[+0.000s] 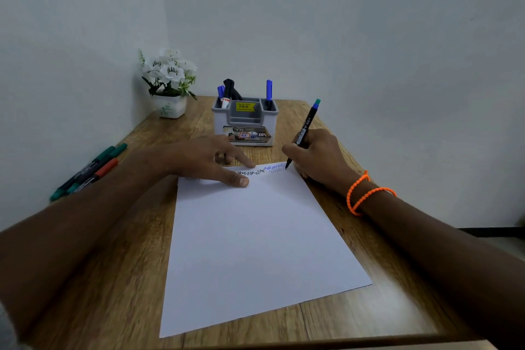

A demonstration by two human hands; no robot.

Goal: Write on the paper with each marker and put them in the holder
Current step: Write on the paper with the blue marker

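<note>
A white sheet of paper (pixel 255 241) lies on the wooden table, with zigzag lines in black and blue along its far edge. My right hand (pixel 318 156) grips a black marker (pixel 305 131) with a blue and green end, its tip touching the paper's far right corner. My left hand (pixel 207 159) presses straight fingers on the paper's far edge. A grey holder (pixel 244 122) stands behind the paper, with several blue and black markers in it. Three markers (pixel 88 172), green- and red-capped, lie at the table's left edge.
A white pot of white flowers (pixel 170 85) stands in the far left corner against the wall. Walls close off the table (pixel 383 312) at the back and on the left. An orange bead bracelet (pixel 366 193) is on my right wrist.
</note>
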